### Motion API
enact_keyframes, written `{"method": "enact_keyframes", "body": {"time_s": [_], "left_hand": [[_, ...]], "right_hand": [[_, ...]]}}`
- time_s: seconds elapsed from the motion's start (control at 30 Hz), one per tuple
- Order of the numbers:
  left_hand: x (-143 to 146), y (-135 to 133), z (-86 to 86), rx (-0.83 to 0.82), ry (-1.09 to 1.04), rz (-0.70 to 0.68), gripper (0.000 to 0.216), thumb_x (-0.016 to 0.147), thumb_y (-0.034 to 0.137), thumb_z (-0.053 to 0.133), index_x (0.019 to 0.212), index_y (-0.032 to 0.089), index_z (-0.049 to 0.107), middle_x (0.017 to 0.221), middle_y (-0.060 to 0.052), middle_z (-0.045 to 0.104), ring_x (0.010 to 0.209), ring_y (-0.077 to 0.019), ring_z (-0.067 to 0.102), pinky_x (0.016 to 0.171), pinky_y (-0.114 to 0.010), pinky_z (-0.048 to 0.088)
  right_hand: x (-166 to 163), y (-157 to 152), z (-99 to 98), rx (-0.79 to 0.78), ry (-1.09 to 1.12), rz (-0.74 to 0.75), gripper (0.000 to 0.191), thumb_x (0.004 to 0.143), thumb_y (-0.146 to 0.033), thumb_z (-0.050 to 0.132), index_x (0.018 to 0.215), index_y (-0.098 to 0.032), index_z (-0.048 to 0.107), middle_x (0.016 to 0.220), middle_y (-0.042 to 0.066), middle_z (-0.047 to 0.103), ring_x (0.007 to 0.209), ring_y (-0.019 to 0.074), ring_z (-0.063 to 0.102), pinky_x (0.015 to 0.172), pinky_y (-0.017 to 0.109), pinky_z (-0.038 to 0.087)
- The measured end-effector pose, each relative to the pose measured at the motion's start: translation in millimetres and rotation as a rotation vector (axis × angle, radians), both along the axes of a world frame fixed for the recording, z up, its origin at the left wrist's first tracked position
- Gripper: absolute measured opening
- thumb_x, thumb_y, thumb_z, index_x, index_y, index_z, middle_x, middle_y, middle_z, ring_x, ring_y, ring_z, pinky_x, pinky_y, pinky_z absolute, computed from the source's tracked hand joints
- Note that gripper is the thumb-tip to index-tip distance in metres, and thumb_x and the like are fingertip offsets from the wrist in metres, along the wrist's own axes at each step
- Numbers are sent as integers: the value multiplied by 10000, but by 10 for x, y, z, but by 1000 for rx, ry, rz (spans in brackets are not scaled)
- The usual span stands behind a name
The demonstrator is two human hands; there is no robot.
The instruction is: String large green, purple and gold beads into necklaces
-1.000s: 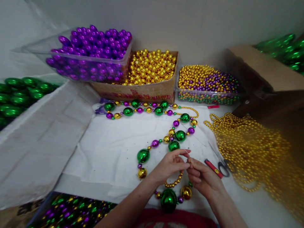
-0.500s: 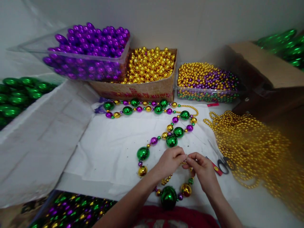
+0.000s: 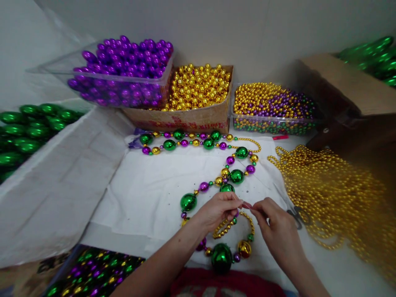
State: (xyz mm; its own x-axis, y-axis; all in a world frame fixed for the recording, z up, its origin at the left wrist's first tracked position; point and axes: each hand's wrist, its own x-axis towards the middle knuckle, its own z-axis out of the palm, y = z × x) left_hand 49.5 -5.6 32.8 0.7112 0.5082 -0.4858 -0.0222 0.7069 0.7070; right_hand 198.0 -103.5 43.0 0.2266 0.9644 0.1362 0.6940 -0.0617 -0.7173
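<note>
My left hand (image 3: 220,211) is closed, thumb and forefinger pinched, at the upper end of a bead necklace (image 3: 221,258) with green, gold and purple beads. The necklace loops below my hands, and its small gold beads run up beneath the left fingers. My right hand (image 3: 275,222) pinches one end of a thin reddish strip (image 3: 246,205), which reaches to the left fingertips. What exactly the strip is cannot be made out. Another large-bead strand (image 3: 188,201) lies just beyond my left hand. Scissors (image 3: 298,216) lie beside my right hand, partly covered by it.
Along the back stand a clear tub of purple beads (image 3: 120,78), a carton of gold beads (image 3: 185,117) and a tub of small mixed beads (image 3: 275,123). Gold bead strands (image 3: 337,194) heap at right. Green beads (image 3: 34,128) fill a box at left. A finished-looking strand (image 3: 185,143) lies behind.
My hands have moved slightly apart, the right one shifting right. A reddish strip now shows between the fingertips. The red tag beside the scissors is no longer visible.
</note>
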Motion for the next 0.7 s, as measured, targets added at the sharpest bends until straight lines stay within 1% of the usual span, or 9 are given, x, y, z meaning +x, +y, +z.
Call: {"method": "enact_keyframes", "body": {"time_s": [0.07, 0.13, 0.23, 0.33, 0.43, 0.5, 0.57, 0.63, 0.7], "left_hand": [[20, 11, 14, 23, -2, 41, 302, 640, 297, 766, 661, 114, 527, 754, -48, 656, 442, -4, 368, 410, -166, 208], [33, 20, 11, 64, 0, 83, 313, 619, 295, 779, 666, 114, 528, 792, -57, 666, 426, 3, 349, 390, -169, 158], [37, 26, -11, 136, 17, 97, 316, 616, 306, 782, 667, 116, 534, 729, -27, 638, 429, -4, 350, 389, -171, 146], [23, 22, -14, 200, 32, 68, 303, 640, 312, 765, 658, 123, 529, 660, 9, 586, 433, -9, 340, 403, -171, 175], [-8, 20, 28, 326, 54, 59, 257, 678, 296, 727, 666, 132, 529, 665, 11, 578, 489, -38, 412, 455, -174, 271], [-33, 26, 67, 483, 82, 61, 204, 713, 261, 685, 670, 139, 528, 723, -12, 600, 604, -85, 508, 540, -199, 364], [-55, 36, 92, 721, 159, 56, 158, 746, 208, 630, 654, 152, 515, 761, -27, 615, 696, -122, 547, 618, -234, 400], [-65, 42, 89, 989, 263, 45, 143, 770, 152, 567, 642, 165, 504, 774, -32, 620, 720, -134, 546, 652, -253, 395], [-57, 38, 60, 1193, 331, 61, 152, 783, 107, 514, 647, 173, 504, 818, -40, 625, 760, -142, 547, 692, -265, 394]], "right_hand": [[-65, -40, 7, 22, 15, 0, 141, 874, -222, 524, 755, -208, 598, 728, 30, 579, 653, 170, 553, 623, 288, 345], [-113, -51, -26, -5, 131, 0, 139, 864, -233, 538, 752, -207, 616, 743, 32, 581, 677, 171, 555, 642, 285, 356], [-136, -1, -143, -131, 583, -83, 147, 831, -317, 597, 754, -198, 636, 676, 17, 565, 607, 147, 522, 580, 263, 356], [-152, 101, -271, -246, 945, -143, 242, 761, -405, 662, 844, -179, 637, 525, -38, 467, 454, 98, 393, 443, 222, 259], [-204, 192, -332, -288, 1070, -106, 291, 694, -419, 706, 795, -165, 605, 465, -79, 358, 399, 61, 252, 397, 202, 148], [-248, 223, -332, -275, 1128, -109, 282, 685, -411, 708, 739, -165, 582, 482, -81, 346, 408, 53, 222, 398, 199, 136], [-290, 225, -313, -241, 1148, -122, 272, 688, -403, 710, 713, -165, 581, 506, -72, 363, 425, 56, 240, 406, 202, 156], [-329, 202, -287, -195, 1136, -135, 256, 684, -388, 726, 695, -168, 596, 543, -54, 405, 465, 70, 304, 430, 208, 209], [-365, 171, -263, -100, 1039, -126, 216, 705, -355, 724, 678, -174, 610, 624, -21, 475, 563, 104, 409, 500, 222, 303]]}}
